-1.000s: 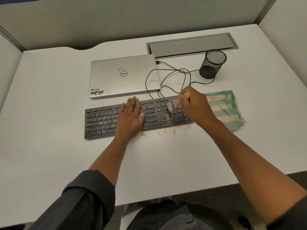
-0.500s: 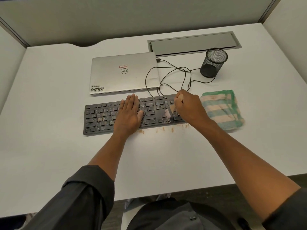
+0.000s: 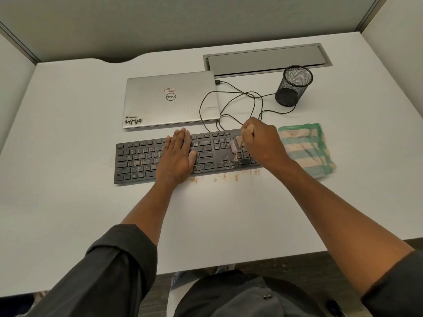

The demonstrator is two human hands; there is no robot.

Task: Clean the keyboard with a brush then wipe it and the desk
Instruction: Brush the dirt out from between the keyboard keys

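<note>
Crumbs (image 3: pixel 225 177): strewn on the counter (image 3: pixel 68 202) along the keyboard's near edge, awaiting the wipe.
Keyboard (image 3: pixel 139 161): mid-counter.
Left hand (image 3: pixel 177 154): fingers straight, flat on the keys, likely steadying it.
Right hand (image 3: pixel 263 143): clamped on the brush (image 3: pixel 237 145), bristles on the right-side keys.
Cloth (image 3: pixel 306 147): just right, within reach.
Laptop (image 3: pixel 170 99): closed, behind.

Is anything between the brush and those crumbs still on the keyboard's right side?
Nothing visible. The right hand grips the brush, its bristles on the keys just behind the crumbs. The left hand rests flat on the keyboard, well to the left, clear of that path.
</note>
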